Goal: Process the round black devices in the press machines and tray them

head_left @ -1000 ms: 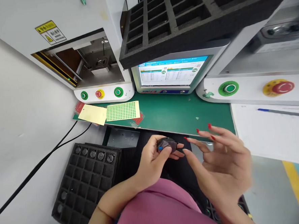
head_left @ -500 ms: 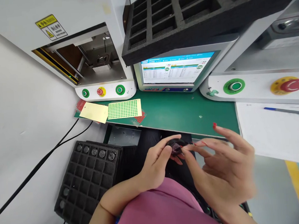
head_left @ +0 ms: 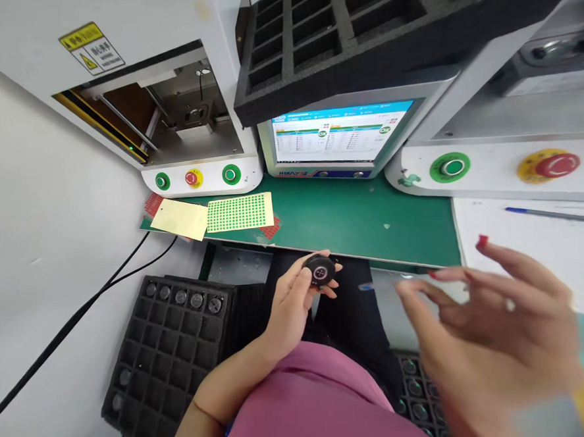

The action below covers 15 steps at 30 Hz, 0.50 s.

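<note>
Black foam tray (head_left: 383, 21), many-celled, at twelve o'clock, resting atop a monitor (head_left: 339, 140) with a lit screen. White machine (head_left: 166, 101) at ten o'clock, two green buttons and one red on its front. Green table (head_left: 361, 217) at centre, carrying a sheet of green dot stickers (head_left: 239, 212) and a yellow card (head_left: 180, 220) at its nine o'clock end. Second foam tray (head_left: 166, 358) at seven o'clock, a few round parts in its cells. Right hand (head_left: 497, 338), at four o'clock, blurred, fingers spread, holding nothing, well apart from the part. Left hand (head_left: 290, 307), at centre. Small round black part (head_left: 319, 270), at the left hand's one o'clock, pinched at its rim between thumb and fingertips, face toward the camera.
</note>
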Tool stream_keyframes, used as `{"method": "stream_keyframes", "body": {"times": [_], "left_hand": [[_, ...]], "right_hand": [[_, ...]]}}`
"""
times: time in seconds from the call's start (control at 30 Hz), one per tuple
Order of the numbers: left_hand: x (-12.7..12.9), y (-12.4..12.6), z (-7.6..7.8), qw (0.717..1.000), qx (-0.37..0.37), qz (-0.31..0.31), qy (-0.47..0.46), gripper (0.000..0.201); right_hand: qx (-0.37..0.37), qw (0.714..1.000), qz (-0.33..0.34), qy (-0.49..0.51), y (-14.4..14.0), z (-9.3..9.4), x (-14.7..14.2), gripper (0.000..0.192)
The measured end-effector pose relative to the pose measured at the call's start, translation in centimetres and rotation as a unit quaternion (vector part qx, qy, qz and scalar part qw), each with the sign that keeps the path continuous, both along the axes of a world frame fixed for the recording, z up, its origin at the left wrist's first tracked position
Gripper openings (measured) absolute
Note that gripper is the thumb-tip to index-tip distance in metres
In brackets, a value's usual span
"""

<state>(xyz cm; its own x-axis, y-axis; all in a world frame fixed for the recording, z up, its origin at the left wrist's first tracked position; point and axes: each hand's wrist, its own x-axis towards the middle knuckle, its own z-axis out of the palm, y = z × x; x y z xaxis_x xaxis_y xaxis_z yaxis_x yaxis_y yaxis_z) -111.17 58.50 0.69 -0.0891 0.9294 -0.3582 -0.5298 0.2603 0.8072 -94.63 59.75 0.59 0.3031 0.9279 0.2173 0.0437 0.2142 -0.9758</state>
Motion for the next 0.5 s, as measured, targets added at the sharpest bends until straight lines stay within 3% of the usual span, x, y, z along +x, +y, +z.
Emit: {"method": "stream_keyframes", "body": {"times": [0.07, 0.17, 0.3, 0.4, 0.5], "left_hand": [[-0.3, 0.3, -0.6, 1.000, -0.008, 0.009, 0.002, 0.045], [-0.5, 0.6, -1.5, 0.999, -0.032, -0.001, 0.011, 0.042], [-0.6, 0.8, -2.0, 0.997, -0.069, -0.026, 0.009, 0.039], [-0.7, 0.9, -1.9, 0.997, -0.074, -0.019, 0.012, 0.038], [-1.0, 0.9, -1.9, 0.997, -0.071, -0.009, 0.018, 0.035]], "right_hand": [[-0.011, 1.000, -0.002, 0.010, 2.6, -2.1, 0.9, 0.044], [-0.122, 0.992, 0.032, -0.006, 6.5, -7.0, 2.8, 0.048], [-0.141, 0.987, 0.043, -0.061, 9.6, -12.6, 4.2, 0.048], [-0.119, 0.986, 0.042, -0.112, 10.4, -14.2, 3.9, 0.041], [-0.081, 0.983, 0.019, -0.165, 10.6, -14.5, 3.5, 0.037]]}}
